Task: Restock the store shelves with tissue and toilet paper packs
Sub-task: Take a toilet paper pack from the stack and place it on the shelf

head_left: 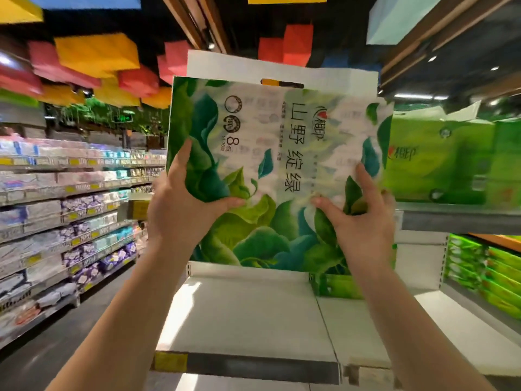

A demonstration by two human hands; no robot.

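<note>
White shelf nearest, bare board under the raised arms. Both hands grasp the leaf-print tissue pack held up above it: left hand on the lower-left edge, right hand on the lower-right face, thumbs across the front. Green packs on the upper shelf just right, blurred; probably same brand.

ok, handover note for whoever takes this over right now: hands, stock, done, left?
Left hand: grips the leaf-print tissue pack at its left edge.
Right hand: grips its lower right part.
The pack is held up in the air above the bare white shelf, not yet placed.
Done: green packs on the shelf to the right, more green packs below.
Left: set this pack down, fill the white shelf.
</note>
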